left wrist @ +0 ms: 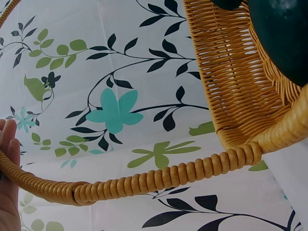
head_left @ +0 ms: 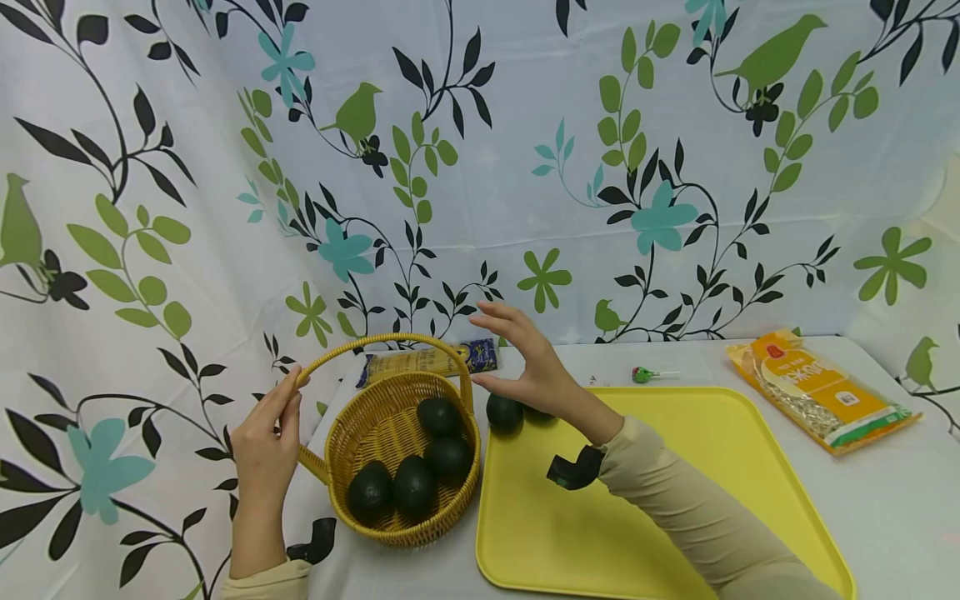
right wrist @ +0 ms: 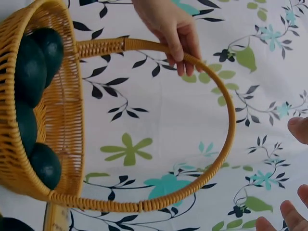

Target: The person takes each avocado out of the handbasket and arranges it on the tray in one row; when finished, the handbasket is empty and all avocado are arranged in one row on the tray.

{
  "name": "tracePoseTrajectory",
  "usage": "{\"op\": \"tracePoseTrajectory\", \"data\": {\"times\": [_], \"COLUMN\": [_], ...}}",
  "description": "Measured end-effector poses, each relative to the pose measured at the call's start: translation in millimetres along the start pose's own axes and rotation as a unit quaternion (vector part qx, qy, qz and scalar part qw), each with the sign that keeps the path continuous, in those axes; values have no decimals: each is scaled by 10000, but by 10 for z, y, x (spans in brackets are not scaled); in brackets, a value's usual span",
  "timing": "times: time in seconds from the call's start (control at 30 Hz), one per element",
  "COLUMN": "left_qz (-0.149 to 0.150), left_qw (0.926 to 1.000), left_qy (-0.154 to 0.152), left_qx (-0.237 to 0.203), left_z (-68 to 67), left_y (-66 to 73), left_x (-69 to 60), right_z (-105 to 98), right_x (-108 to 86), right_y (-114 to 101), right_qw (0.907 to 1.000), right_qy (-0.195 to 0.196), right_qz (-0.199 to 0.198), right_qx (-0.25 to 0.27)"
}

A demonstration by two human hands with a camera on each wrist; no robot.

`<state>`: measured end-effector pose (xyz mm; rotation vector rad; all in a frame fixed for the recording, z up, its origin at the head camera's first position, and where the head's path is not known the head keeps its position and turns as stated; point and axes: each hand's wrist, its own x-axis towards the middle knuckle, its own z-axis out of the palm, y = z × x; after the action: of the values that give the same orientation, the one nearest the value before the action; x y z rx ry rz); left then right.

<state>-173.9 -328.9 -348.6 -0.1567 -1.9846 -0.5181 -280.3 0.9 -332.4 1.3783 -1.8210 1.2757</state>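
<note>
A yellow-brown wicker basket (head_left: 378,433) holds several dark green avocados (head_left: 415,487). Its hooped handle (head_left: 390,337) stands up, and my left hand (head_left: 264,442) pinches the left side of it between thumb and fingers. In the right wrist view that same left hand (right wrist: 171,29) appears at the top, gripping the handle. To the right of the handle, above the tray's far left corner, my right hand (head_left: 536,367) hangs in the air with thumb and fingers spread, holding nothing. Behind it, dark avocados (head_left: 504,414) lie in the tray's corner, partly hidden by that hand.
A yellow tray (head_left: 570,533) lies right of the basket. Behind the basket is a yellow and blue packet (head_left: 427,362). A wrapped lollipop (head_left: 643,375) lies beyond the tray, and an orange bag of grain (head_left: 821,392) at the right. Patterned cloth (head_left: 510,208) hangs behind.
</note>
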Motion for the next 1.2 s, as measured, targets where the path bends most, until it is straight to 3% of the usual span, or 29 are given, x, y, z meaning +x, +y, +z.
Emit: {"op": "tracePoseTrajectory", "data": {"times": [0.27, 0.8, 1.0, 1.2], "left_qz": [67, -31, 3, -12], "left_qw": [9999, 9999, 10000, 10000], "left_qy": [91, -88, -23, -49], "left_qx": [-59, 84, 30, 58], "left_z": [2, -6, -1, -1], "left_y": [-8, -45, -17, -32], "left_x": [-2, -15, -5, -8], "right_z": [140, 408, 540, 679], "right_x": [44, 84, 57, 26], "right_y": [-138, -352, -328, -244], "right_qw": [9990, 9928, 9911, 9905], "right_qy": [-124, -538, -839, -1224], "right_qz": [-375, -809, -778, -366], "right_qx": [191, 701, 677, 516]}}
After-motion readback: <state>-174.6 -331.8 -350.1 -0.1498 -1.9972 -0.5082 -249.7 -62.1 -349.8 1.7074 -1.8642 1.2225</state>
